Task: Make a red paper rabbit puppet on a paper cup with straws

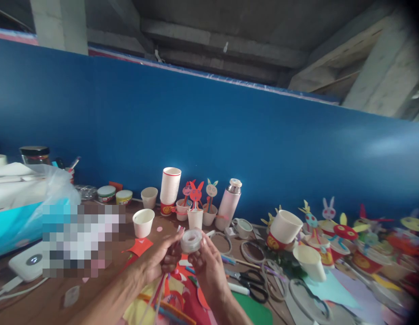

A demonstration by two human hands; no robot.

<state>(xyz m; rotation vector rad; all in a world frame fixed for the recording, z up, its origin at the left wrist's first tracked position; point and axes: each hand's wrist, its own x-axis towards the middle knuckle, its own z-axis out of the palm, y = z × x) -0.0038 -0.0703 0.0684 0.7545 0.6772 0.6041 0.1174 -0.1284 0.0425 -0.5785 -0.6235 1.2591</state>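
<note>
My right hand point(209, 264) holds a roll of clear tape point(191, 241) from its right side, fingers curled beneath it. My left hand point(164, 256) is closed at the roll's left side, with thin pale strips point(158, 295) running through it. Their white tips stick up above the fingers, and the rest hangs below the wrist. Whether the left fingers also grip the tape's end is too small to tell. Just behind the roll stands a white paper cup point(195, 220) with a red paper rabbit point(196, 192) on a stick. Under my hands lie coloured paper scraps point(175, 289).
Behind are a stack of paper cups point(170, 192) and a pink thermos point(229, 204). Black-handled scissors point(255, 284) and loops of tape point(253, 251) lie right. Farther right are several finished cup figures point(345, 232). A white device point(28, 261) and plastic bag point(57, 189) are left.
</note>
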